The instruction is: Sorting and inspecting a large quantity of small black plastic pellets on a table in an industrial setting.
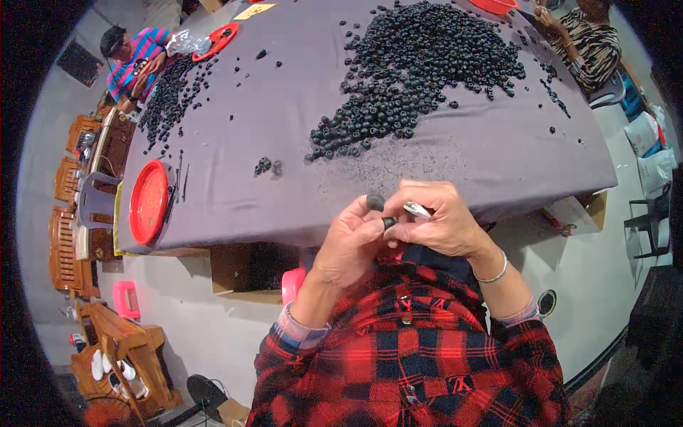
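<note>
My left hand (348, 242) is closed in a pinch on a small black round piece (388, 222), held just off the near table edge. A dark cover (375, 202) sits on one of its fingertips. My right hand (437, 217) meets it there, fingers curled around a small white-and-silver tool (417, 210); its exact kind cannot be made out. Ahead on the grey cloth lies a big heap of black pieces (427, 64), many with a pale ring or hole. A few more pieces (265, 166) lie apart, left of the heap.
A red plate (149, 203) rests at the table's left edge beside thin dark sticks (183, 176). At the far left a person (135, 64) sits by another pile (167, 99) and a red tray (217, 43). Another person (587, 50) works at the far right. Dark crumbs (391, 164) dot the cloth.
</note>
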The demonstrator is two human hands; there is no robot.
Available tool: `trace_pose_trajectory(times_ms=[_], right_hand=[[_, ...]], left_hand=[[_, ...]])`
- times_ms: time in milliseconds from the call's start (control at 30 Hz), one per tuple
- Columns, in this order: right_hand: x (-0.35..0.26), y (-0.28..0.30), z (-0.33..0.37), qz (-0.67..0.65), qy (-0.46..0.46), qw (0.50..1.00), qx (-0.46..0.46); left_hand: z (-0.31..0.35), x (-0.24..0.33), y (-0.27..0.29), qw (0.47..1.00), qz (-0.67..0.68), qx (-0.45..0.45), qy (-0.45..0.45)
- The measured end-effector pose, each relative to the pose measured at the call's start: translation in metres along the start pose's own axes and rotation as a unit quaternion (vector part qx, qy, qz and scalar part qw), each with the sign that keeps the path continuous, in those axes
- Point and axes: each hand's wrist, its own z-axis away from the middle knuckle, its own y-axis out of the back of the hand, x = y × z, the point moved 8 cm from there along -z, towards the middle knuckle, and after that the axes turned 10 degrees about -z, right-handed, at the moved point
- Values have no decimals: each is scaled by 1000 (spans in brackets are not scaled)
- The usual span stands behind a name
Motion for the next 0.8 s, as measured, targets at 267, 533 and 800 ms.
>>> trace_pose_trajectory(times_ms=[267,533,800], right_hand=[[26,-6,5,-268,-152,951,11],[31,-12,7,-316,-213,924,25],[25,-8,5,-139,-54,987,67]], left_hand=[[2,-7,-5,998,53,-4,18],[0,-7,-1,998,55,3,18],[0,-4,11,998,23,41,-31]])
